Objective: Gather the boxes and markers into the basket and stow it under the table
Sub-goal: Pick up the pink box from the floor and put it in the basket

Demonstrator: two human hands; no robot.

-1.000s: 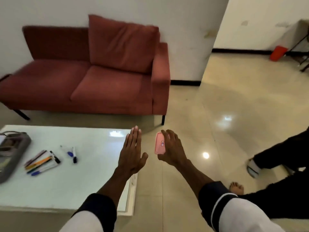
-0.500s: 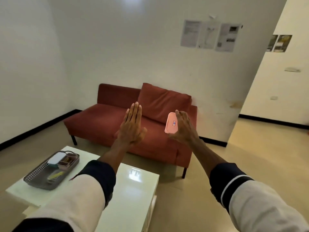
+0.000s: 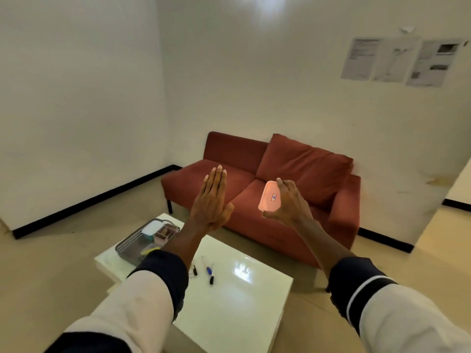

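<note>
Your right hand (image 3: 289, 203) pinches the pink box (image 3: 270, 196) by its edges, raised clear of the tabletop (image 3: 244, 299), probably ready to carry to the basket (image 3: 139, 242) at the far left corner. Your left hand (image 3: 212, 200) is flat, fingers together, holding nothing. Loose markers (image 3: 209, 272) lie mid-tabletop. Compared with half a second ago, your view has swung left; those markers now show.
</note>
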